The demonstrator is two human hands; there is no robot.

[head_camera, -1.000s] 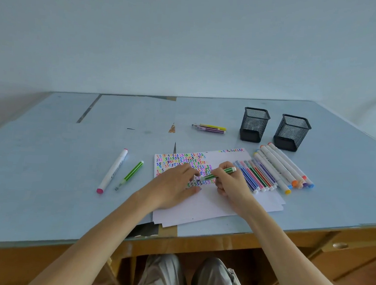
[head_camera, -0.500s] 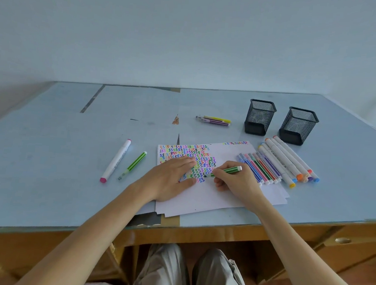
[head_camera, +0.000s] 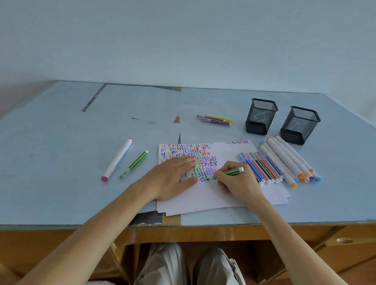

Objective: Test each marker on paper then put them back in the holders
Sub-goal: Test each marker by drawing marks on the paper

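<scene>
The right hand (head_camera: 237,184) is pinching a green-striped slim marker (head_camera: 228,173) in a writing grip, fingers curled round the barrel, tip pointing down-left and meeting the white sheet of paper (head_camera: 200,197) at the right end of the lowest row of coloured squiggles. The left hand (head_camera: 173,175) is lying flat on the paper just left of the tip, fingers straight and relaxed, pressing the stack down on the pale blue tabletop (head_camera: 67,177).

The step in hand looks to be the test stroke itself. To do it well, the left palm should be holding the sheet firm so the loose stack does not slide, while the right hand is drawing a short wavy mark in the blank space beside the last squiggle, with light pressure, enough to show whether the ink is flowing. Keeping the mark in line with the existing row is saving room for the markers yet to come.

Two black square mesh holders (head_camera: 261,116) are standing at the far right, well apart from the hands, with no marker seen standing in them. A row of slim striped markers (head_camera: 259,168) and thicker white double-ended markers (head_camera: 289,159) is lying beside the paper. A white marker with a pink cap (head_camera: 117,159) and another green-striped marker (head_camera: 134,164) are resting to the left; a yellow and a purple marker (head_camera: 215,119) are lying farther back.
</scene>
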